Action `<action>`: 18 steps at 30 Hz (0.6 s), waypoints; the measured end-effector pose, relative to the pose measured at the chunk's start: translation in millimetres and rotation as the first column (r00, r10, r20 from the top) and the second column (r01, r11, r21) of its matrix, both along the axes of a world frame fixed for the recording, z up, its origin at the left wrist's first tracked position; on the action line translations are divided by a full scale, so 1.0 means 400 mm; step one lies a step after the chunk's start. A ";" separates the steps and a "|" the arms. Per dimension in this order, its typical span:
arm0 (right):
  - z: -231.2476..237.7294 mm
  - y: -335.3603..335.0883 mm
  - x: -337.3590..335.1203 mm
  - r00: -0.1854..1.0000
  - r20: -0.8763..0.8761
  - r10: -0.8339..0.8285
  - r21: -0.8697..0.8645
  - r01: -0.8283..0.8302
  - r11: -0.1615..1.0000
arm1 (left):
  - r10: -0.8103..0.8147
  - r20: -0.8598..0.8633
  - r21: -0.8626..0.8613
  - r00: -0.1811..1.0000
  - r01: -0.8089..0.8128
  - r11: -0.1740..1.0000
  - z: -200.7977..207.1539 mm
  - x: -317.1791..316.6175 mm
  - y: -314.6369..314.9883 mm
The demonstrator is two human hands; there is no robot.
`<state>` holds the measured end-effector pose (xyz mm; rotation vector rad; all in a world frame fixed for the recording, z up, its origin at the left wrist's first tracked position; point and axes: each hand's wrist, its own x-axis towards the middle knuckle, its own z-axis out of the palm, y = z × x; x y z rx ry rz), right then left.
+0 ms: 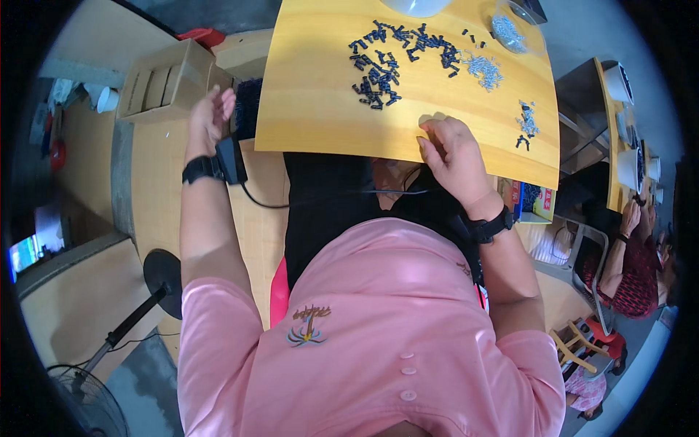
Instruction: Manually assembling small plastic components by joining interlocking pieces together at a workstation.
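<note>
Resting hand: the right hand (453, 154) lies on the near edge of the yellow wooden tabletop (313, 87), fingers curled inward with the tips pressed close together; whether they pinch a small part cannot be told.
Raised hand: the left hand (210, 119) is lifted off the table to the person's left, fingers loosely spread and half open, holding nothing visible.
Wrists: each carries a black wristband, and a black cable runs from the left one down across the lap.
Black parts: a scattered heap of small black plastic pieces (389, 58) lies on the middle of the tabletop, apart from the right hand and beyond it.
Silver parts: a smaller pile of shiny metal screws (482, 69) sits just right of the black heap; a few mixed pieces (526, 122) lie near the table's right edge.
Clear container: a transparent round dish (513, 29) holding more silver bits stands at the far right corner.
Cardboard box: an open brown carton (164, 84) sits just left of the raised hand, below the table.
Neighbour: another person in a red patterned top (633, 277) sits at the next table on the right.
</note>
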<state>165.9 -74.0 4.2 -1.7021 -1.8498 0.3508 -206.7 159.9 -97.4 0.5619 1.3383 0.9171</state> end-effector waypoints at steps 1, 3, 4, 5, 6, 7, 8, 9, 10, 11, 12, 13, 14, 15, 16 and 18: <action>-0.003 -0.001 0.002 1.000 0.005 -0.012 -0.002 0.012 1.000 | 0.038 0.011 -0.021 0.999 -0.037 0.999 -0.014 0.014 -0.024; -0.005 -0.003 0.000 1.000 -0.016 -0.018 0.008 0.018 1.000 | 0.094 0.005 0.014 0.996 -0.094 0.995 -0.006 0.033 -0.089; -0.007 -0.001 0.000 1.000 -0.013 -0.020 0.004 0.020 1.000 | 0.092 0.008 0.009 0.996 -0.092 0.996 -0.001 0.046 -0.114; -0.008 0.003 0.000 1.000 0.022 -0.010 0.037 0.009 0.999 | 0.148 0.001 0.108 0.989 -0.147 0.983 0.018 0.057 -0.139; -0.009 0.008 0.001 0.998 0.058 0.002 0.071 -0.006 0.997 | 0.206 -0.001 0.207 0.979 -0.201 0.957 0.043 0.075 -0.158; -0.008 0.009 0.002 0.998 0.059 0.008 0.069 -0.012 0.998 | 0.212 0.000 0.205 0.977 -0.207 0.957 0.069 0.099 -0.172; -0.007 0.013 0.001 0.998 0.069 0.005 0.082 -0.011 0.997 | 0.208 -0.005 0.260 0.978 -0.200 0.945 0.109 0.125 -0.185; -0.007 0.018 -0.001 0.997 0.080 -0.002 0.096 -0.006 0.995 | 0.202 -0.010 0.315 0.979 -0.188 0.930 0.140 0.152 -0.192; -0.006 0.020 -0.003 0.997 0.081 0.002 0.101 -0.010 0.995 | 0.206 -0.008 0.320 0.979 -0.192 0.928 0.164 0.179 -0.197; -0.006 0.021 -0.003 0.997 0.079 -0.009 0.077 0.003 0.997 | 0.134 -0.007 0.376 0.991 -0.121 0.919 0.185 0.207 -0.202; -0.006 0.021 -0.003 0.997 0.076 -0.019 0.051 0.015 0.999 | 0.062 -0.012 0.429 0.998 -0.051 0.902 0.198 0.235 -0.211; -0.004 0.023 -0.005 0.997 0.076 -0.016 0.056 0.012 0.998 | 0.065 -0.011 0.433 0.998 -0.054 0.900 0.207 0.266 -0.221; 0.004 0.023 -0.005 0.997 0.070 -0.013 0.022 0.011 1.000 | -0.013 -0.021 0.450 1.000 0.021 0.893 0.217 0.299 -0.234; 0.008 0.022 -0.003 0.998 0.067 -0.012 -0.014 0.013 1.000 | -0.095 -0.030 0.465 0.995 0.098 0.880 0.221 0.332 -0.246; 0.008 0.021 -0.001 0.997 0.071 -0.015 -0.012 0.016 1.000 | -0.097 -0.027 0.467 0.995 0.098 0.879 0.222 0.364 -0.259; 0.007 0.024 0.003 0.998 0.068 0.015 -0.003 -0.015 1.000 | -0.238 -0.056 0.483 0.970 0.235 0.844 0.219 0.418 -0.282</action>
